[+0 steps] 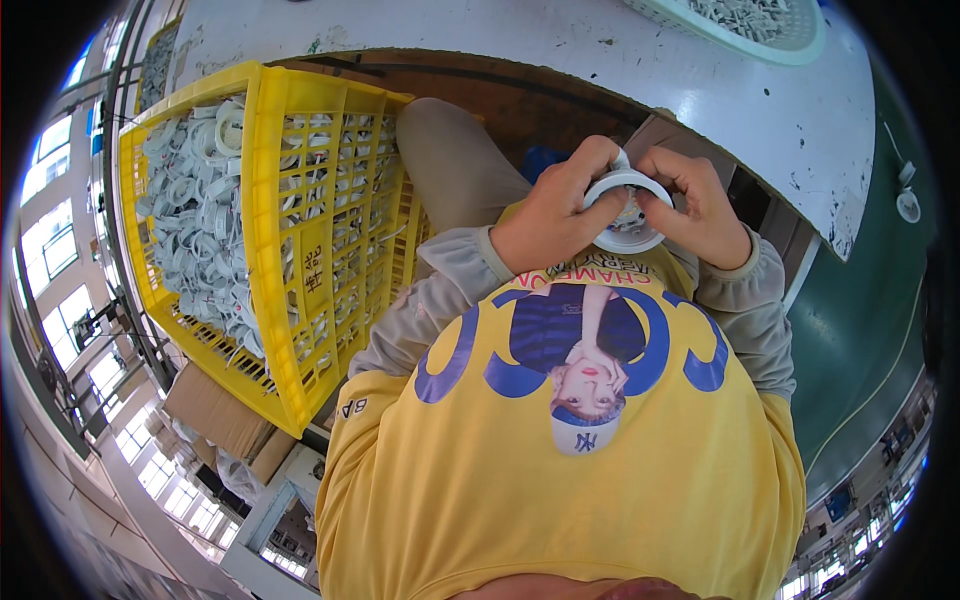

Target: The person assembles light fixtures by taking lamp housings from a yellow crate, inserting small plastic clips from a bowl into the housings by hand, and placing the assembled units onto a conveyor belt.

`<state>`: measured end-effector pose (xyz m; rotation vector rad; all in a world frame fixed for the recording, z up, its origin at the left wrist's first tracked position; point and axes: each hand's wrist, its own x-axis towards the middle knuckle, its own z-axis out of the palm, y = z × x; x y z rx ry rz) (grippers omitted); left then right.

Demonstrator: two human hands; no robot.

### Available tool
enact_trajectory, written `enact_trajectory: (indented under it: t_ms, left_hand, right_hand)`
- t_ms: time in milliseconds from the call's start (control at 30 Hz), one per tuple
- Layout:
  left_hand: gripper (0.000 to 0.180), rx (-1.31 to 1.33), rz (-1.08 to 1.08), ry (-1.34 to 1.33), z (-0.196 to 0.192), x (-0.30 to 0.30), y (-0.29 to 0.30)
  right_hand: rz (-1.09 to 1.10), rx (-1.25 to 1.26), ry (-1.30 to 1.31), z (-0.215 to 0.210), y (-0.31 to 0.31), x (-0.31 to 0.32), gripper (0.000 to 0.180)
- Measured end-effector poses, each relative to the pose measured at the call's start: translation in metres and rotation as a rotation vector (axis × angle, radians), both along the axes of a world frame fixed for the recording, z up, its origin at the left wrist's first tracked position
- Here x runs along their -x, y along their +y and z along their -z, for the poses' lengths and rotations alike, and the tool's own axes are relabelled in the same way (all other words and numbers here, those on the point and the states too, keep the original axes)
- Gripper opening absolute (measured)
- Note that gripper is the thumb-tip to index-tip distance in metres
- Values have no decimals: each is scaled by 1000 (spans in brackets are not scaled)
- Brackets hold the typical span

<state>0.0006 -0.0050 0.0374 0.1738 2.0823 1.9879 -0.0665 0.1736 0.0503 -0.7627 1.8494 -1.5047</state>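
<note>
A white round plastic housing (pixel 628 243), open at the top like a shallow cup, is held in front of my chest. My left hand (pixel 556 217) grips its left side, with the thumb reaching over the rim into it. From the other side my right hand (pixel 703 212) holds it the same way, thumb pressed inside. Small parts show between the two thumbs, too small to name. Part of the housing's far side is hidden by my fingers.
At my left stands a yellow plastic crate (pixel 275 250) heaped with similar white ring-shaped parts (pixel 195 215). A white worktable (pixel 480 30) runs ahead, bearing a pale basket (pixel 800 45) of small pieces. A white fitting on a cord (pixel 907 207) lies on the green surface to the right.
</note>
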Motion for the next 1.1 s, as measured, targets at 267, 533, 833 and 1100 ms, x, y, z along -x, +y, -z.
enact_trajectory:
  t_ms: [267, 533, 833, 1100]
  left_hand:
    - [25, -42, 68, 24, 0, 0, -4]
    - [31, -22, 6, 119, -2, 1, -2]
    - [21, 54, -53, 148, -1, 1, -3]
    - [21, 66, -69, 174, 0, 1, -4]
  right_hand:
    - [-5, 13, 43, -1, 0, 0, 11]
    - [3, 15, 87, 0, -1, 1, 11]
    - [-16, -14, 112, -4, -4, 0, 12]
    - [-57, -71, 73, -7, -4, -1, 12]
